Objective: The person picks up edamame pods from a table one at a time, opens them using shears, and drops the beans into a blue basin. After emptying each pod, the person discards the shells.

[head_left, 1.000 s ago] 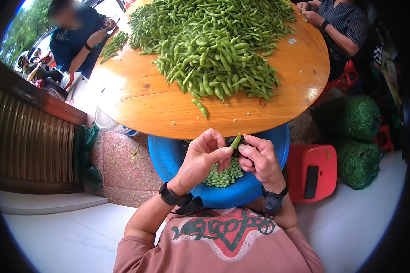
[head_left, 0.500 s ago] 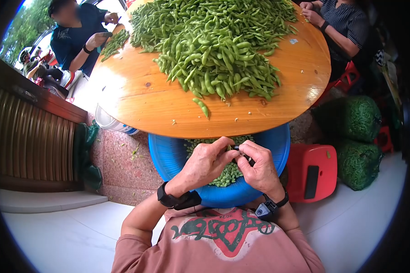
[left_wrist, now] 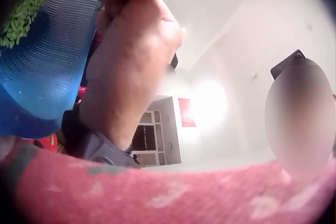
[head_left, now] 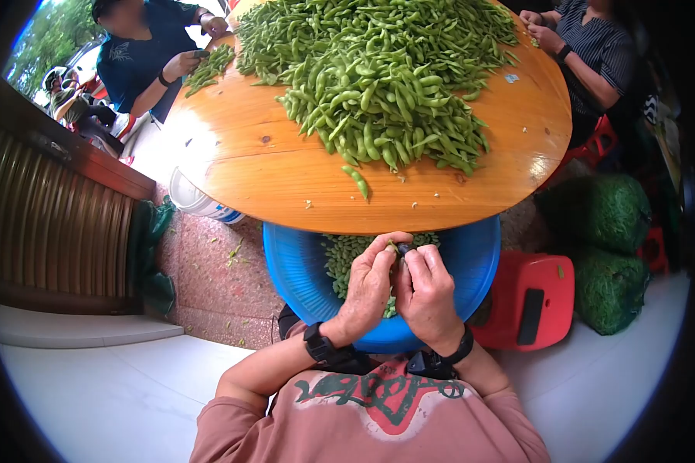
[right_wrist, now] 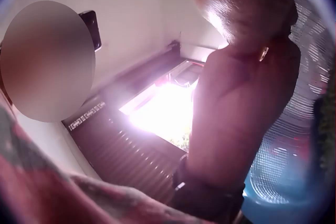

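Note:
In the head view both hands meet over the blue basin [head_left: 286, 266], just below the table's near edge. The left hand [head_left: 367, 289] pinches a green pod [head_left: 394, 245] between thumb and forefinger. The right hand [head_left: 427, 297] has its fingers curled round a small dark object [head_left: 404, 249] beside the pod; what it is cannot be made out. Shelled green beans [head_left: 340, 262] lie in the basin under the hands. A large heap of pods [head_left: 378, 92] covers the table's middle, with a loose pod [head_left: 357, 181] nearer the edge.
The wooden table [head_left: 247, 185] stands in front, with a person at its left and another at its right. A white bucket [head_left: 197, 197] is at the left, a red stool [head_left: 544, 297] to the right. Green mesh sacks [head_left: 606, 289] stand beyond the stool.
The hands have come close together, more upright, and the pod that stuck up between them is now mostly hidden by fingers. The head view has shifted slightly, moving the table right.

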`<move>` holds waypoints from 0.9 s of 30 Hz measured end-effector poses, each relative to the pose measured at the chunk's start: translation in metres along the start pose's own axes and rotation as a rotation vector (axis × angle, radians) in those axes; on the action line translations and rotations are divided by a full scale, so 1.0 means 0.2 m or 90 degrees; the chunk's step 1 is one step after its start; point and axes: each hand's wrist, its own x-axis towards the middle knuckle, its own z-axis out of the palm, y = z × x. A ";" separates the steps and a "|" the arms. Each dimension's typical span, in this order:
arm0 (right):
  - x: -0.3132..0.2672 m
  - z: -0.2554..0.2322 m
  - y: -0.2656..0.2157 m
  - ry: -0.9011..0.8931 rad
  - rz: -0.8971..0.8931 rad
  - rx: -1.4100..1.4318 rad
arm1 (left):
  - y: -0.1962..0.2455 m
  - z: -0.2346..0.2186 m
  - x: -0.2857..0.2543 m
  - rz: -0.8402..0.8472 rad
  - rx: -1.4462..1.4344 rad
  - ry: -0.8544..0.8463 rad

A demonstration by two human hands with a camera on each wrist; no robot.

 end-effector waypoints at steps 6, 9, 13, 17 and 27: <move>-0.04 0.03 -0.01 -0.034 -0.020 -0.074 | -0.04 0.06 0.02 0.009 -0.046 0.094; -0.04 0.04 0.02 -0.002 -0.029 -0.067 | -0.02 0.04 0.01 0.005 -0.036 0.030; 0.01 0.01 0.02 0.081 -0.056 -0.049 | -0.10 -0.09 0.05 0.511 0.586 -0.095; 0.02 -0.08 0.09 0.036 -0.003 0.064 | -0.04 -0.04 0.02 -0.127 -0.140 -0.089; 0.00 -0.13 0.13 -0.152 0.503 0.749 | 0.04 -0.18 0.03 -0.149 0.149 -0.206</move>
